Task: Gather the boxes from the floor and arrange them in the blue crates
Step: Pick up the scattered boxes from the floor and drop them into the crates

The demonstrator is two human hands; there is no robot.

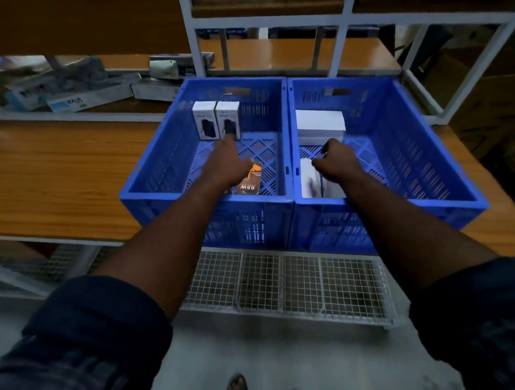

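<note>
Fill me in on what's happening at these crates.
A person is reaching into two blue crates that sit side by side on a wooden shelf. The left hand stretches into the left blue crate, fingertips touching the right one of two upright white boxes at the far wall. An orange 65W box lies flat beneath that wrist. The right hand, fingers curled, is over a near white box in the right blue crate. Whether it grips the box is unclear. A larger white box sits behind.
</note>
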